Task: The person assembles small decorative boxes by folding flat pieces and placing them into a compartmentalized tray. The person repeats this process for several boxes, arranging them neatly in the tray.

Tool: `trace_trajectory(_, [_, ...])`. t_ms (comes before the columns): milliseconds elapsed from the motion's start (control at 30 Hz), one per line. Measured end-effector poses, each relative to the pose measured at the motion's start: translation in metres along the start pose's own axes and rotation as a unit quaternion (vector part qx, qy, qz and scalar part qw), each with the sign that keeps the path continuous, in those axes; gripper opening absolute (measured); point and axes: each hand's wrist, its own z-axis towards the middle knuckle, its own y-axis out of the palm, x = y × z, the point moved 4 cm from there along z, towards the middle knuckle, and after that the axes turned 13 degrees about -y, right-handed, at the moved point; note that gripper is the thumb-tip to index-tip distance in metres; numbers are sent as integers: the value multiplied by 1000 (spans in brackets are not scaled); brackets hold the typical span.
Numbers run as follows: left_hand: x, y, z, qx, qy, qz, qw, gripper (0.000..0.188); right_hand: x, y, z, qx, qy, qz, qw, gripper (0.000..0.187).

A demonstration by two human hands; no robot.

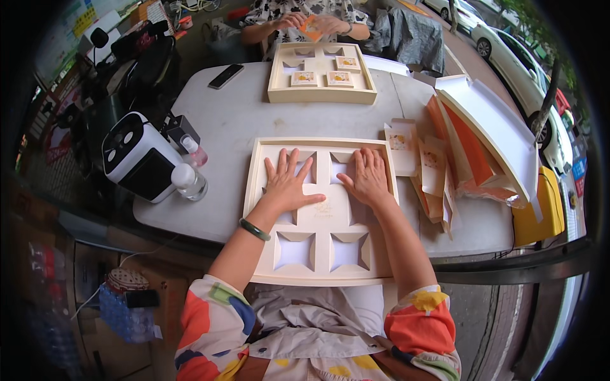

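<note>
A shallow cream gift box (323, 274) lies on the table in front of me, overhanging its near edge. Inside it sits a cream insert with several square cut-outs, and white shows through them. My left hand (287, 184) rests flat on the insert's left part, fingers spread and pointing away. On the upper right part lies my right hand (367, 178), palm down, its fingers close together and stretched out, the thumb apart. Neither hand holds anything. The palms hide some of the cut-outs.
Flat printed cartons (401, 145) and a stack of orange and white card (486, 140) lie at the right. A white-and-black device (141, 157) and clear bottle (189, 182) stand left. Across the table (222, 127), a person folds orange card behind another box (323, 95). A phone (226, 76) lies nearby.
</note>
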Motion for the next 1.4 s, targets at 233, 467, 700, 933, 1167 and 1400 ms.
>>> trace_trajectory(233, [-3,5,5,-25,-1,-11,1000,111,-1,2,1,6,-7,-12,1000,81])
trace_trajectory(467, [-3,7,0,-30,-4,0,1000,110,-2,8,-4,9,-6,-15,1000,78])
trace_trajectory(700, [-2,3,-4,12,-5,-19,1000,107,-1,5,-4,-3,10,-11,1000,77])
trace_trajectory(933, [-6,-37,-51,23,-19,-24,999,101,-8,-32,-31,38,-30,7,999,84])
trace_trajectory(1167, [-8,-35,-84,-82,-54,2,995,111,-39,-46,-62,-98,-28,30,994,106])
trace_trajectory(1400, [-23,-23,-97,-21,-23,15,999,108,-39,-48,-87,-86,-40,52,994,105])
